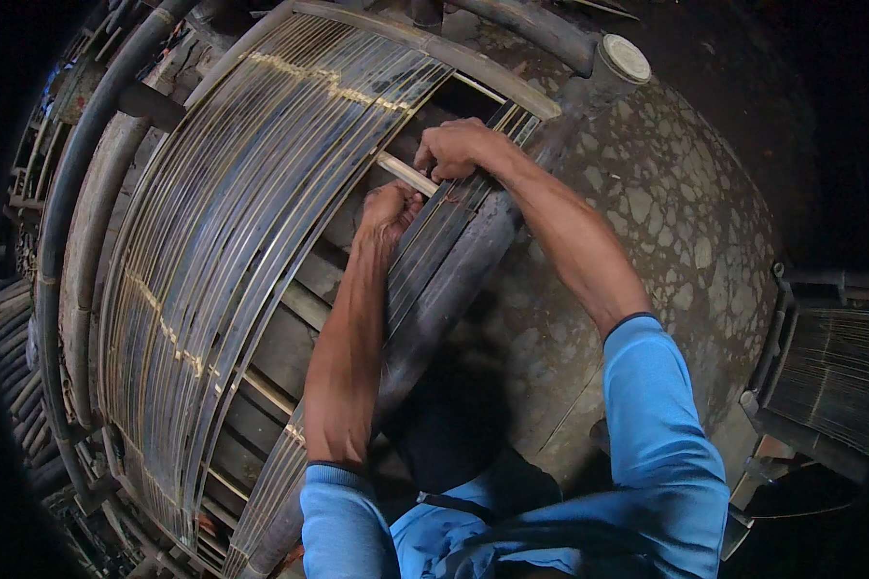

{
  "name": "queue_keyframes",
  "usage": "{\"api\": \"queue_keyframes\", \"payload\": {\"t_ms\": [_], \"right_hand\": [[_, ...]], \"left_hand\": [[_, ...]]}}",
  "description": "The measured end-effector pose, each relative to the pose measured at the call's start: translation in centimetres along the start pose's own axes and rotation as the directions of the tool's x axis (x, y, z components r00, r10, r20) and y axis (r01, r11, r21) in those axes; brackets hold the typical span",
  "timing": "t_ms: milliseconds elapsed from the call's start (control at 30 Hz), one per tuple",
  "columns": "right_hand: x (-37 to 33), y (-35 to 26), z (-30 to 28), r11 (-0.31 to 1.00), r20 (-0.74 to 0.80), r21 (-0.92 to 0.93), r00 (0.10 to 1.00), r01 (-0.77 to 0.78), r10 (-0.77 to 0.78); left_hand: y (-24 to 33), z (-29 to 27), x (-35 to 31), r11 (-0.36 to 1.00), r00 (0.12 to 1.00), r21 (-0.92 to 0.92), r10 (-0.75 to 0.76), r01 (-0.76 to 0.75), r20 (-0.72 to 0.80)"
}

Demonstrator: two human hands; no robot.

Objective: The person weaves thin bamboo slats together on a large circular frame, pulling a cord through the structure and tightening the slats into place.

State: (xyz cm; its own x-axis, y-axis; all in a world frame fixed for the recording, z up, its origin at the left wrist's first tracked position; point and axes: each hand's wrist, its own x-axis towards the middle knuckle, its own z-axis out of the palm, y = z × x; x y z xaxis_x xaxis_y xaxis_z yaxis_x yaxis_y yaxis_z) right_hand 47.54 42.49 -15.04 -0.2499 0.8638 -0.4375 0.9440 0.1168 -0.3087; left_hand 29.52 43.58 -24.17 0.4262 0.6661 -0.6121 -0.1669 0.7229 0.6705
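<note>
Both my hands work at a pale wooden crossbar (407,175) in the gap of a frame strung with long, thin, dark and yellowish slats (261,164). My left hand (389,210) is closed, with fingers curled just below the crossbar; what they grip is hidden. Above and to the right, my right hand (454,148) is bent down at the wrist, its fingertips pinched together. Whatever lies between them is too small to make out. A narrow band of slats (430,236) runs beside the hands, along the frame's thick near pole (463,261).
A curved rail (434,43) closes the frame's far end, near a thick pole with a pale round cut end (626,58). Dark poles (63,222) stand along the left. The floor (666,193) is patchy stone. Another slatted piece (830,376) stands at the right.
</note>
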Motion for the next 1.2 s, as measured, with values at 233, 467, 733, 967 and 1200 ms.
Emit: {"api": "queue_keyframes", "payload": {"t_ms": [233, 467, 733, 967, 1200], "right_hand": [[-1.2, -1.2, 0.4, 0.976, -0.19, 0.141, 0.964, -0.163, 0.188], [-11.4, -3.4, 1.7, 0.936, -0.639, -0.065, 0.706, 0.345, -0.305], [-23.8, -9.9, 0.4, 0.672, -0.589, 0.345, 0.709, 0.655, -0.389], [-31.7, -7.8, 1.5, 0.772, -0.559, 0.405, 0.8, 0.491, -0.216], [-31.5, -2.5, 10.9, 0.746, -0.252, 0.654, 0.966, 0.127, 0.057]], "left_hand": [[0.3, -2.0, -1.8, 0.973, 0.997, 0.218, 0.078, -0.08, 0.017], [1.4, 3.3, -13.2, 0.076, 0.443, 0.671, 0.804, -0.738, 0.396], [3.3, 2.0, -26.3, -0.05, 0.498, 0.583, 0.464, -0.811, 0.733], [7.6, -11.7, -36.5, -0.423, 0.38, 0.841, 0.757, -0.337, 0.532], [12.1, -33.7, -51.3, -0.488, 0.325, 0.721, 0.871, 0.493, 0.367]]}}
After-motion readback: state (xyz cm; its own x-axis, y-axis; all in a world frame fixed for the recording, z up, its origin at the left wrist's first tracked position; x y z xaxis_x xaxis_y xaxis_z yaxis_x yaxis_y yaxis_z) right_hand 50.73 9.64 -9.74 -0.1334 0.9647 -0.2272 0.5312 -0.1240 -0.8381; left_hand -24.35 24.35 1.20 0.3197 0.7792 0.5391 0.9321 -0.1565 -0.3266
